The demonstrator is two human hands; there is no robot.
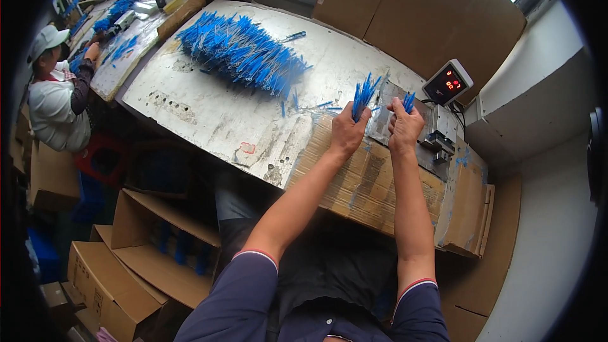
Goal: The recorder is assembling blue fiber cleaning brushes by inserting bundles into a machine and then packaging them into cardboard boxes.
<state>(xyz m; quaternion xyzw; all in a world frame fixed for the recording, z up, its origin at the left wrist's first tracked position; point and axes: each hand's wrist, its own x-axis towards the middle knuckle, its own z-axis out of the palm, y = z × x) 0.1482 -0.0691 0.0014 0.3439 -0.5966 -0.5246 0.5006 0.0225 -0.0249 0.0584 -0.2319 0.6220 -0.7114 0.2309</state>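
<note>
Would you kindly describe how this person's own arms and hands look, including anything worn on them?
The dark navy short fabric sleeves end in thin red-and-white trim; below them both forearms are bare. The left hand and right hand wear no gloves.

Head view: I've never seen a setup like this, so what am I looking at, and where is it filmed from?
There is no robot here: someone works bare-handed, filmed by a camera worn on the head, looking down. The left hand holds a bundle of thin blue pieces; the right hand holds another blue bunch, partly hidden. On the pale worktable lies a large pile of similar pieces. Beyond the right hand stands a display with red digits.
</note>
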